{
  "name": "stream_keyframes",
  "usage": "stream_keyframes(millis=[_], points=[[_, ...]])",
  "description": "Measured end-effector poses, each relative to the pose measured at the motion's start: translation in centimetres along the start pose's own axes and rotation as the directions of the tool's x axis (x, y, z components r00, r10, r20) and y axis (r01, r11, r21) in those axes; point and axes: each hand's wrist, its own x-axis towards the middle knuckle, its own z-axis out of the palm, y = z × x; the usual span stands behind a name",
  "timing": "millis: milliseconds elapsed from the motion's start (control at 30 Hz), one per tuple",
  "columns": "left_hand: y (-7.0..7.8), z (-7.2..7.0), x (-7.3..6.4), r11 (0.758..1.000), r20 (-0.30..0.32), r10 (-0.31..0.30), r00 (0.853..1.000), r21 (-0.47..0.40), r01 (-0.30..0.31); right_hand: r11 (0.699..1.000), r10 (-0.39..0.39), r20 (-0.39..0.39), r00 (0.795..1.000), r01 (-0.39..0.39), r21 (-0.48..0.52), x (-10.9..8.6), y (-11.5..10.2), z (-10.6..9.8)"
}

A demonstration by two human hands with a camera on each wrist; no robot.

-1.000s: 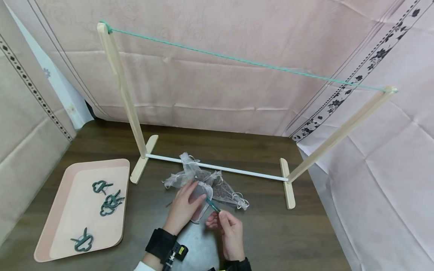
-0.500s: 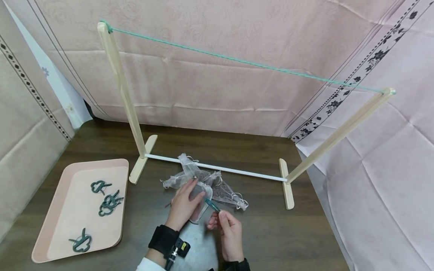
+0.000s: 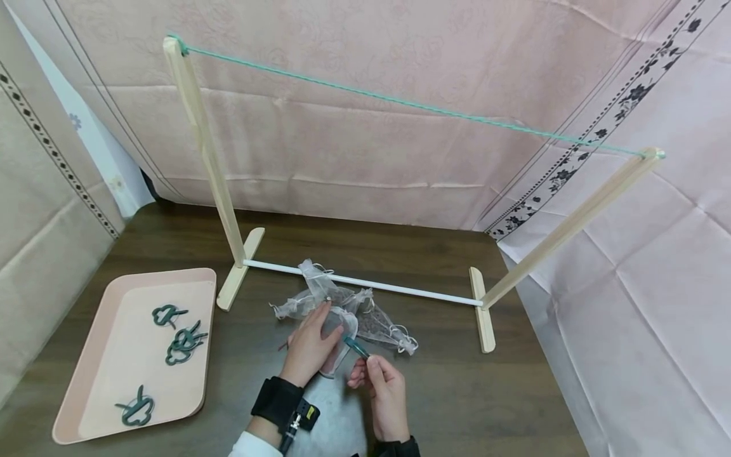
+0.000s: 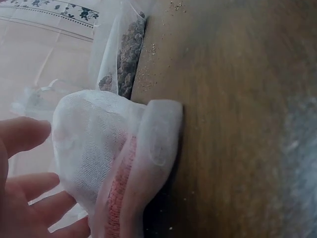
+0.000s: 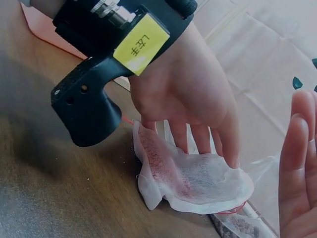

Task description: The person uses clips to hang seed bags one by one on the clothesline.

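A white mesh pouch with reddish contents (image 4: pixel 119 163) stands on the table in the left wrist view. My left hand (image 3: pixel 311 346) is at its side, with fairly straight fingers against the mesh and the thumb near its rounded end. In the right wrist view the left hand (image 5: pixel 188 84) comes down over the same pouch (image 5: pixel 193 178). My right hand (image 3: pixel 382 393) pinches a dark green clip (image 3: pixel 356 346) between thumb and forefinger, its tip pointing toward the pouch. Only green bits of the clip (image 5: pixel 297 82) show by the right fingertips (image 5: pixel 302 106).
Several sheer drawstring bags (image 3: pixel 382 324) lie behind the hands, against a white rod (image 3: pixel 411 292). Two wooden posts (image 3: pixel 208 152) hold up a green cord (image 3: pixel 400 100). On the left, a pink tray (image 3: pixel 94 355) bears several cloud-shaped green clips (image 3: pixel 137 407).
Both hands keep nearly the same pose around the pouch and the clip. The head view has shifted very slightly.
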Motion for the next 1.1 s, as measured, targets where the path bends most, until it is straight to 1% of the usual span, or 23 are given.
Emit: stream_keyframes(millis=[67,167,300,433,533,600,633,700,800,833,867,933,1000,1100], points=[[0.0,-0.1,0.1,1.0,0.001,-0.009,1.0,0.027,0.009,1.0,0.016,-0.002,1.0,-0.016,0.0,0.0,0.0,0.1],[0.2,-0.3,0.4,0.997,0.012,-0.018,1.0,0.079,0.017,1.0,0.02,0.0,1.0,-0.02,0.003,0.1,0.1,0.2],[0.7,-0.2,0.7,0.99,0.019,-0.043,0.999,0.135,0.04,0.999,0.028,-0.01,1.0,-0.028,0.017,0.1,0.1,0.2],[1.1,0.5,0.8,0.984,-0.014,-0.057,0.998,0.167,0.059,0.999,0.034,-0.006,0.999,-0.034,0.03,0.0,-0.2,0.1],[1.1,0.9,0.7,0.98,-0.046,-0.058,0.997,0.186,0.066,1.0,-0.007,0.014,1.0,0.007,0.017,0.0,0.2,-0.1],[1.1,1.0,0.7,0.978,-0.063,-0.055,0.996,0.195,0.067,0.998,-0.066,0.041,0.997,0.066,0.0,0.3,1.1,-0.6],[1.2,1.0,0.7,0.978,-0.069,-0.051,0.996,0.197,0.064,0.994,-0.11,0.063,0.992,0.11,0.0,0.6,2.1,-1.1],[1.1,0.9,0.7,0.979,-0.079,-0.036,0.996,0.197,0.051,0.988,-0.157,0.085,0.984,0.157,0.004,1.1,3.8,-1.9],[1.0,0.6,0.6,0.984,-0.092,-0.003,0.996,0.176,0.019,0.981,-0.192,0.103,0.976,0.187,0.052,1.9,6.2,-3.0],[1.0,0.4,0.5,0.985,-0.096,0.008,0.995,0.171,0.008,0.982,-0.188,0.102,0.977,0.183,0.056,2.1,6.6,-3.2],[0.9,0.3,0.5,0.986,-0.1,0.023,0.995,0.169,-0.006,0.984,-0.174,0.097,0.98,0.169,0.056,2.0,6.6,-3.2],[0.8,0.1,0.5,0.985,-0.104,0.038,0.994,0.169,-0.02,0.981,-0.19,0.117,0.975,0.184,0.059,1.9,6.2,-2.9],[0.8,-0.2,0.5,0.985,-0.101,0.038,0.994,0.171,-0.02,0.982,-0.188,0.13,0.974,0.184,0.037,1.3,4.8,-2.2],[0.8,-0.3,0.6,0.985,-0.088,0.019,0.996,0.175,-0.004,0.987,-0.156,0.123,0.98,0.152,0.044,0.5,2.3,-0.9]])
